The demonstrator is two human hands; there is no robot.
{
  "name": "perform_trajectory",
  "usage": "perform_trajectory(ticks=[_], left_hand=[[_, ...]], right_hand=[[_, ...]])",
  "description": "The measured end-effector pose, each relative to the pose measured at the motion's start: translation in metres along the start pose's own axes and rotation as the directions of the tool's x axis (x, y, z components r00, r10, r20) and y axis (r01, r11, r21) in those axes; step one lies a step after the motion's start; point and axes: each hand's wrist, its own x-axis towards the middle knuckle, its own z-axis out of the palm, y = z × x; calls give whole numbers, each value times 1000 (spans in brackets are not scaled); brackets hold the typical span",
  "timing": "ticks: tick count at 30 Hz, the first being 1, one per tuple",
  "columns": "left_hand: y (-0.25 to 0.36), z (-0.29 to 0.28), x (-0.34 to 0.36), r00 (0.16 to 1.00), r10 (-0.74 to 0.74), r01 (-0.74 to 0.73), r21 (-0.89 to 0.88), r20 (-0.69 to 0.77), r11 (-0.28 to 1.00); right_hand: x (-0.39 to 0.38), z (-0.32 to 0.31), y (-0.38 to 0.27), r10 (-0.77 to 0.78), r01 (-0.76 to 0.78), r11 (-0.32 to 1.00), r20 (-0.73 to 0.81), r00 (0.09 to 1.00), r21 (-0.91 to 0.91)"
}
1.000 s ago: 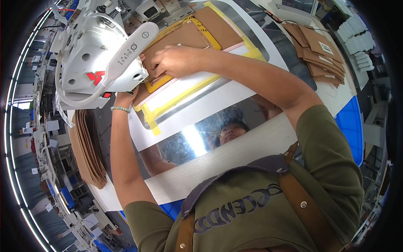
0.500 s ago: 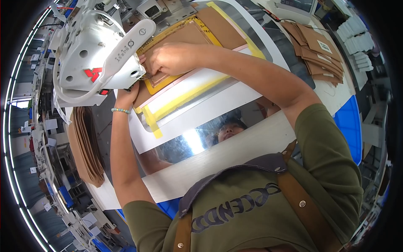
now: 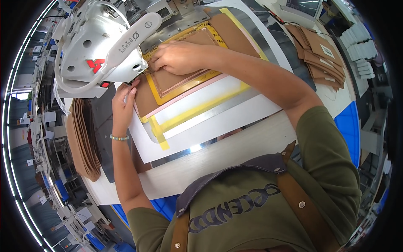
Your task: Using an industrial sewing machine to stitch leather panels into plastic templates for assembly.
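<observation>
A brown sheet (image 3: pixel 145 101) lies on the machine bed with a yellow template frame (image 3: pixel 161 99) on top of it. My right hand (image 3: pixel 178 58) rests palm down over the frame's left part, its fingers slightly bent and spread on the brown surface. Beside the sheet's left edge is my left hand (image 3: pixel 122 103), open, with a gap between thumb and fingers. Its fingertips sit close under the white sewing machine head (image 3: pixel 98 52), which partly hides them. A clear-and-white template plate (image 3: pixel 189 105) edged with yellow tape carries the sheet.
Brown pieces (image 3: pixel 84 143) stand in a stack at the left. More brown pieces with labels (image 3: pixel 317 52) are piled on the right of the table. A metal clamp bar (image 3: pixel 184 27) runs behind the template. Blue bins (image 3: pixel 348 126) show beyond the table's right edge.
The template plate with its sheet has shifted toward me and slightly right. My left hand has drawn partly out from under the machine head; my right hand stays on the frame, its fingers flatter.
</observation>
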Motion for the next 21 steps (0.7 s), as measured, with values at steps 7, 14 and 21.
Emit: perform_trajectory(ticks=[7, 14, 21], left_hand=[[36, -1, -31, 998, 63, -63, 211, 4, 976], [61, 13, -32, 994, 85, -96, 195, 63, 976], [80, 29, -24, 968, 163, -207, 238, 192, 949]], right_hand=[[-10, -1, -6, -73, 75, 996, -36, 997, 50], [-23, -17, -22, -113, 114, 993, -14, 993, 29], [-104, -90, -21, 251, -218, 954, 151, 956, -205]])
